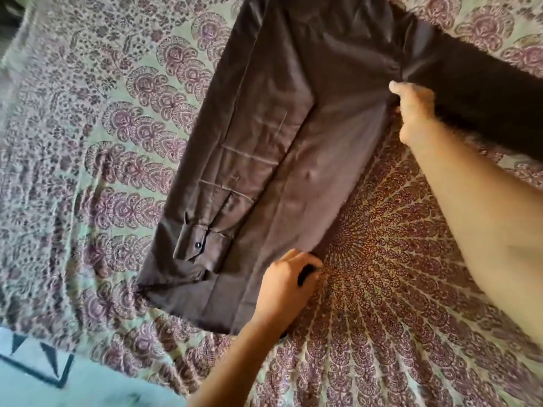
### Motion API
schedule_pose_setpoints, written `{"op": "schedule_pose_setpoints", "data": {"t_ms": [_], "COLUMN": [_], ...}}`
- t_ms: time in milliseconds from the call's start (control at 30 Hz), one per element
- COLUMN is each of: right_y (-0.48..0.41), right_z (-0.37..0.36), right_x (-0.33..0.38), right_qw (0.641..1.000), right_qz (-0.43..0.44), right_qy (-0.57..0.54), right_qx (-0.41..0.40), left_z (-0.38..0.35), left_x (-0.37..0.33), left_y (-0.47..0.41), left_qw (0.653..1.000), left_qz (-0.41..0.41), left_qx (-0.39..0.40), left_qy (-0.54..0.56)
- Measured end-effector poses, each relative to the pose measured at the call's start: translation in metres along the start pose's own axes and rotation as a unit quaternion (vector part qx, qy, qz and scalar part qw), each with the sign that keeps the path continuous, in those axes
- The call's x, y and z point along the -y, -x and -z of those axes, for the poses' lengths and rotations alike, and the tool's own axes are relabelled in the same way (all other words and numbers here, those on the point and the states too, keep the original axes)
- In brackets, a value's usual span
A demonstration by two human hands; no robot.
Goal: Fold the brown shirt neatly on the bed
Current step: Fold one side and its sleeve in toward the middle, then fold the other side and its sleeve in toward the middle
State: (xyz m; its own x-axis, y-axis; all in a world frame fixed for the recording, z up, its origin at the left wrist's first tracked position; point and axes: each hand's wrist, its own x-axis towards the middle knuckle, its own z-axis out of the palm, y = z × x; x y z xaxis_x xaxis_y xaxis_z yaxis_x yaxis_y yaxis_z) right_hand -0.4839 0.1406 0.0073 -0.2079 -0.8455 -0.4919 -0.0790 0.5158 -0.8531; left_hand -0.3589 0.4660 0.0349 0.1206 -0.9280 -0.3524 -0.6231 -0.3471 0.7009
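Brown shirt (293, 118) lies flat on bed (396, 304), stretched diagonally. One side is already folded in, with sleeve laid along it and cuff (196, 245) near hem. Other sleeve (484, 95) sticks out sideways. Near hem, left hand (289, 279) grips open side edge; at armpit, right hand (414, 110) pinches same edge. Two grips probably keep edge straight for folding this side inward.

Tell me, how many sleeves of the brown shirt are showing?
2. One sleeve lies folded along the shirt, its cuff near the left hand; the other sleeve stretches out across the bed beyond the right hand.
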Motion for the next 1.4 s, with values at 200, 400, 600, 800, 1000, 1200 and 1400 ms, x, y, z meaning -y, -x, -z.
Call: {"op": "schedule_pose_setpoints", "data": {"t_ms": [200, 400, 600, 800, 1000, 1200, 1400], "right_y": [0.031, 0.050, 0.047, 0.054, 0.060, 0.051, 0.037], "right_z": [-0.070, -0.131, -0.143, -0.142, -0.092, 0.013, 0.129], "right_x": [0.013, 0.013, 0.003, -0.011, -0.029, -0.040, -0.044], "right_qw": [0.931, 0.915, 0.892, 0.867, 0.906, 0.926, 0.941], "right_qz": [0.237, 0.157, 0.139, 0.139, 0.176, 0.134, 0.057], "right_qy": [0.270, 0.347, 0.406, 0.433, 0.352, 0.349, 0.298], "right_qx": [0.069, 0.135, 0.141, 0.201, 0.154, 0.046, -0.148], "left_z": [0.029, 0.066, 0.076, 0.077, 0.100, 0.091, 0.027], "left_x": [0.040, 0.085, 0.106, 0.110, 0.091, 0.015, -0.069], "left_y": [0.011, 0.017, 0.014, 0.010, -0.013, -0.083, -0.158], "left_qw": [0.993, 0.981, 0.974, 0.950, 0.908, 0.962, 0.979], "left_qz": [0.089, 0.176, 0.191, 0.194, 0.175, 0.098, 0.019], "left_qx": [-0.081, -0.070, 0.108, 0.241, 0.285, 0.119, 0.116], "left_qy": [-0.005, -0.044, -0.055, -0.042, -0.252, -0.227, -0.168]}}
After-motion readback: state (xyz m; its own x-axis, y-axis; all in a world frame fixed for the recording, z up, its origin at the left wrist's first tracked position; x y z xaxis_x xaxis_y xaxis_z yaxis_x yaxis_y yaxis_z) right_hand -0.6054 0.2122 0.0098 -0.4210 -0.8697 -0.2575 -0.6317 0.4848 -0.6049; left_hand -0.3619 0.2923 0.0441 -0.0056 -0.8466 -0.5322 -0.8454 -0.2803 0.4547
